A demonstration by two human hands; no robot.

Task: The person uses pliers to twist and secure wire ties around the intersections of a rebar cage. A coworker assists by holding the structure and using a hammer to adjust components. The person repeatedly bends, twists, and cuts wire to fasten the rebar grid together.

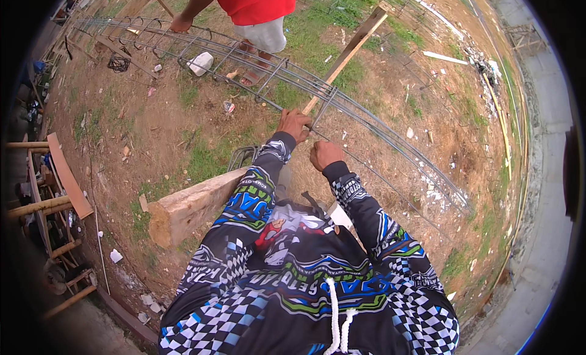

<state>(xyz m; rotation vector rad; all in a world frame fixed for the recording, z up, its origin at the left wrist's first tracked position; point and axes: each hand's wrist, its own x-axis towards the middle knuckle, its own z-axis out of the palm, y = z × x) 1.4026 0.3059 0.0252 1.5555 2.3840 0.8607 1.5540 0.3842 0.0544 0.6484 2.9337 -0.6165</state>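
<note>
The steel cage (271,80) extends across, in front of the person. At its left part is a co-worker's hand (181,24); further right, the left hand (294,124) clamps its near bar; the right hand (326,155) curls beside this bar, holding what I cannot tell.
</note>
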